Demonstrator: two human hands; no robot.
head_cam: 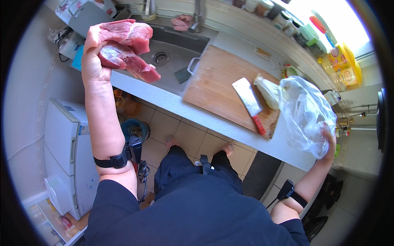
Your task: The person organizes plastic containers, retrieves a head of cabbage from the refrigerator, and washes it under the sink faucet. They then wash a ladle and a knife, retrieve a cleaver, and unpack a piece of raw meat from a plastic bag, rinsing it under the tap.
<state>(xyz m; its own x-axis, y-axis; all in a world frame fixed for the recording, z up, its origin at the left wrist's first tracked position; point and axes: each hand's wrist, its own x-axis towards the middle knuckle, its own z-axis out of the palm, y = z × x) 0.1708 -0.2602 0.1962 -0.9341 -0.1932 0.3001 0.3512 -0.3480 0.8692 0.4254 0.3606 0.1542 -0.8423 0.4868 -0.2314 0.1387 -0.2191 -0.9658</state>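
Observation:
My left hand (94, 63) grips a piece of raw meat (126, 33), raised over the left end of the steel sink (197, 43); the meat hides most of its fingers. Over the counter at the right, my right hand (330, 141) holds a translucent plastic bag (304, 110), partly hidden behind it. Between the hands lies a wooden cutting board (212, 83), its left edge beside the sink. On it rest a cleaver (247, 95) with a red handle and a pale, wrapped-looking vegetable (267, 90), which touches the bag in this view.
A pink cloth (182, 22) lies by the faucet (197, 18). Jars (281, 20) and yellow-wrapped bottles (344, 66) line the windowsill. Below the counter stands a waste bin (134, 129); a white refrigerator (66, 153) is at the left, and a black stove (323, 200) at the right.

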